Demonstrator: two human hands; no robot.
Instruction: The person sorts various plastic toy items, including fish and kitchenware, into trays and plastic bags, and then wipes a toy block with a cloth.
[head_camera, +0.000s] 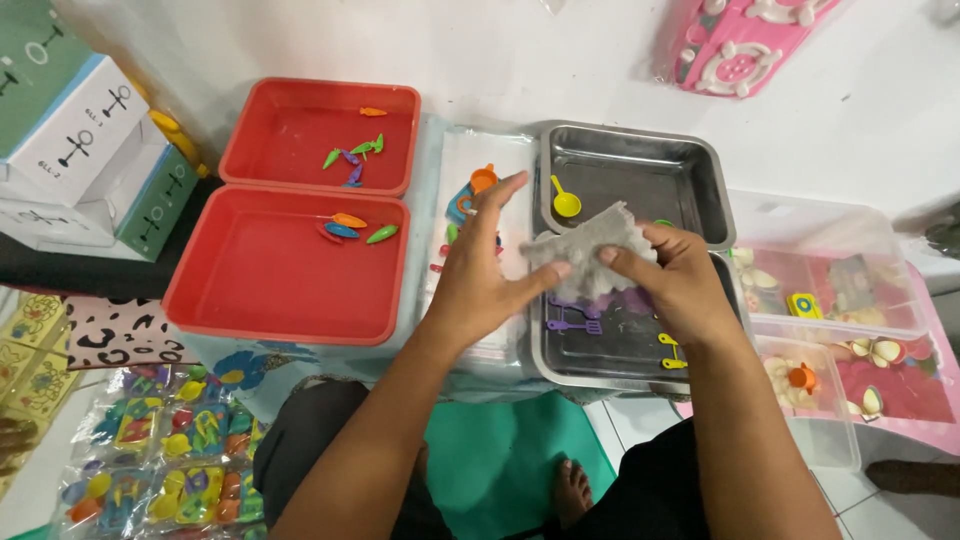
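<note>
Now, pose: our arms reach fwd from below, both forearms angled inward, hands meeting over the near metal tray.
L hand: palm down, fingers long and mostly straight, thumb tip pressed onto the gray cloth from the left edge.
R hand: knuckles up, fingers curled, thumb and forefinger pinched shut on the cloth's right side.
Cloth: crumpled, held up between our 2 hands, above the seam where the near tray meets the far metal tray; we can't tell if smth is wrapped inside.
Under cloth: purple toy utensils and yellow bits lie in the near tray, just below R hand.
Far tray: yellow toy spoon, just beyond the cloth.
L side: 2 red trays, small toy carrots inside, well apart from L hand.
R side: clear plastic box w/ small toys, near R wrist.
</note>
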